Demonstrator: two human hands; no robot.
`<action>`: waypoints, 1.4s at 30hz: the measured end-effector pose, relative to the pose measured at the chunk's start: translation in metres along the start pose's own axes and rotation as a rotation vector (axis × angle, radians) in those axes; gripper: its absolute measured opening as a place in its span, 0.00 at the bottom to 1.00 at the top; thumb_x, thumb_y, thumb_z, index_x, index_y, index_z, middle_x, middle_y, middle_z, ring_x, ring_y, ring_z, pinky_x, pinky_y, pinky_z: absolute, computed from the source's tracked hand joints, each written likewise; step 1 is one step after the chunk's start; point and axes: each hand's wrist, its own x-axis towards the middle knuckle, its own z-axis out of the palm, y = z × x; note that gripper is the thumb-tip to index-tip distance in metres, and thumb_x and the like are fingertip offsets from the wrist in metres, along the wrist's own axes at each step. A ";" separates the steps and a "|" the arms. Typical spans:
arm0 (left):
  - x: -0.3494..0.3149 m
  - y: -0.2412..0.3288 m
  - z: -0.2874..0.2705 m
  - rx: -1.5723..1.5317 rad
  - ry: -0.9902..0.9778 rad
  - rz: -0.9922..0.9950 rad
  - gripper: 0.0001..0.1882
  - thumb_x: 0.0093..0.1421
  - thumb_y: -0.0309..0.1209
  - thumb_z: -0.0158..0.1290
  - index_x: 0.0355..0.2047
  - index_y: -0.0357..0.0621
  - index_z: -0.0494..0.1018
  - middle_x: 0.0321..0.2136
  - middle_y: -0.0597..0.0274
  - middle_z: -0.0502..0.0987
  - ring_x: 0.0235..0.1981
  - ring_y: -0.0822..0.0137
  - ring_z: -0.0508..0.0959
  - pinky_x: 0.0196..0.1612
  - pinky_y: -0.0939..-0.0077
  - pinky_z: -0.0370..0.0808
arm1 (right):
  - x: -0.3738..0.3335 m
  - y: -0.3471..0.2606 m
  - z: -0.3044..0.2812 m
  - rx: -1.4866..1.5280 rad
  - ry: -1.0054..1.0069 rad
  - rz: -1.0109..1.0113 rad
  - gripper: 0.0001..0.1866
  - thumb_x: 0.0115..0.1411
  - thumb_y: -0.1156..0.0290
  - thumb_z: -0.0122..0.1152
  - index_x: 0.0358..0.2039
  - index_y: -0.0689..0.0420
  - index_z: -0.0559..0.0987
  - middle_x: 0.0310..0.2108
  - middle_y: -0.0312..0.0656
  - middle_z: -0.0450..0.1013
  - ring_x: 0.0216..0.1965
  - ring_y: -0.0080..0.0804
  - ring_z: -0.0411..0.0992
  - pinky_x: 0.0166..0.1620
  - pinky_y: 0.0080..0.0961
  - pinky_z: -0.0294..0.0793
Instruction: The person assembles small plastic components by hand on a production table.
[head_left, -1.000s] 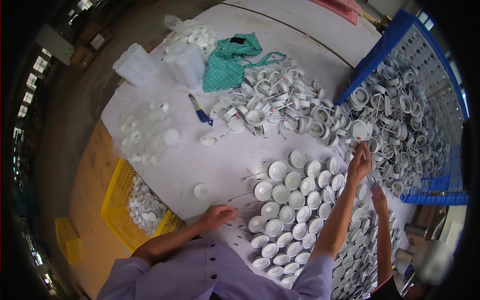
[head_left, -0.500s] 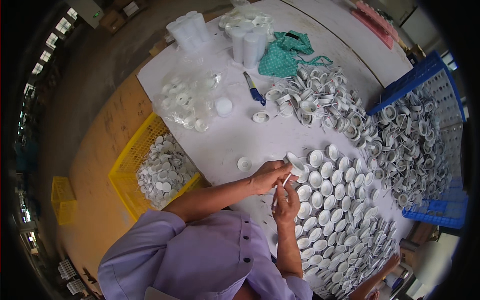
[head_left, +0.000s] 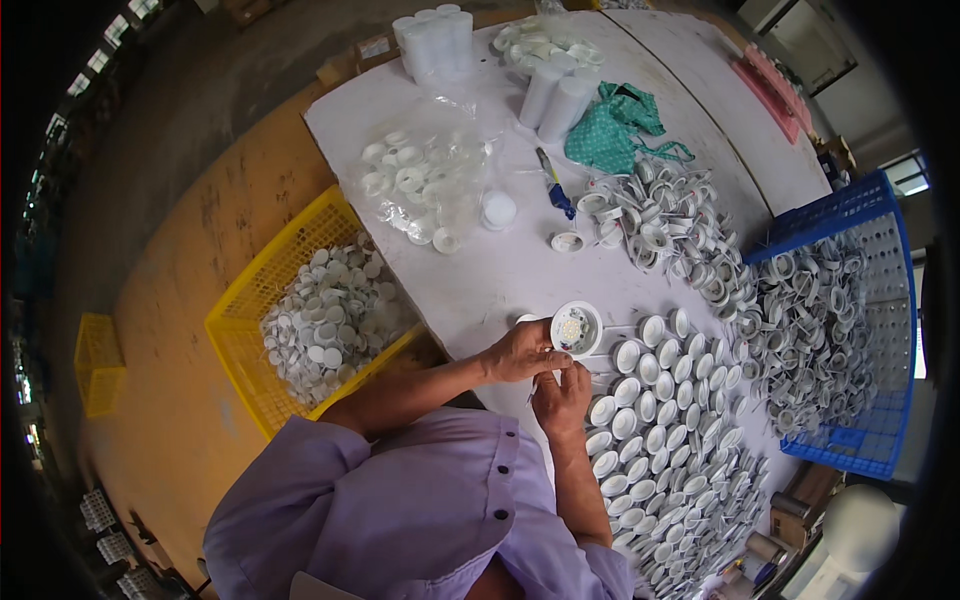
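Observation:
My left hand (head_left: 522, 354) grips a round white lamp housing (head_left: 591, 339) by its left edge. The open face is turned up, and a small board with yellowish dots shows inside. Just below it, my right hand (head_left: 562, 402) has its fingers pinched together close to the housing's lower rim; what they hold is hidden. Partly behind the left hand lies a white disc (head_left: 526, 318) on the table. Rows of similar white housings (head_left: 650, 410) with thin wires cover the table at my right.
Loose housings heap beside and in a blue crate (head_left: 905, 290) at right. A yellow basket (head_left: 245, 290) of white discs stands left. Farther back are a plastic bag of white rings (head_left: 410, 175), a blue utility knife (head_left: 556, 187), white cylinder stacks (head_left: 565, 105) and green cloth (head_left: 605, 135).
The housing has turned from edge-on to face up, showing its inside. The right hand has shifted slightly up and left; the white rod-like piece seen at its fingers is no longer visible.

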 end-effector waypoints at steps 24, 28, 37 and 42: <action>-0.029 -0.015 -0.080 0.292 0.198 -0.163 0.13 0.58 0.25 0.49 0.43 0.35 0.67 0.30 0.62 0.75 0.25 0.76 0.74 0.27 0.82 0.73 | 0.069 0.004 0.052 0.431 -0.268 0.943 0.17 0.54 0.61 0.56 0.27 0.67 0.77 0.26 0.55 0.74 0.25 0.43 0.73 0.31 0.33 0.70; -0.033 -0.016 -0.093 0.024 0.370 -0.176 0.14 0.59 0.28 0.51 0.45 0.36 0.67 0.31 0.63 0.76 0.25 0.78 0.73 0.22 0.85 0.64 | 0.062 0.017 0.070 0.715 -0.117 0.982 0.22 0.51 0.61 0.61 0.40 0.67 0.75 0.31 0.52 0.76 0.24 0.44 0.74 0.32 0.31 0.73; -0.061 -0.030 -0.125 -0.030 0.408 -0.300 0.18 0.58 0.30 0.54 0.47 0.37 0.68 0.37 0.62 0.75 0.34 0.74 0.76 0.21 0.89 0.60 | 0.001 0.041 0.107 -0.075 -0.493 0.469 0.37 0.38 0.59 0.73 0.50 0.58 0.70 0.49 0.47 0.64 0.50 0.48 0.62 0.50 0.40 0.66; -0.067 -0.035 -0.126 0.003 0.436 -0.345 0.16 0.58 0.30 0.54 0.45 0.37 0.69 0.37 0.62 0.75 0.33 0.74 0.76 0.21 0.89 0.60 | -0.001 0.043 0.110 -0.056 -0.520 0.500 0.34 0.38 0.61 0.73 0.48 0.54 0.71 0.48 0.46 0.65 0.50 0.48 0.61 0.49 0.40 0.66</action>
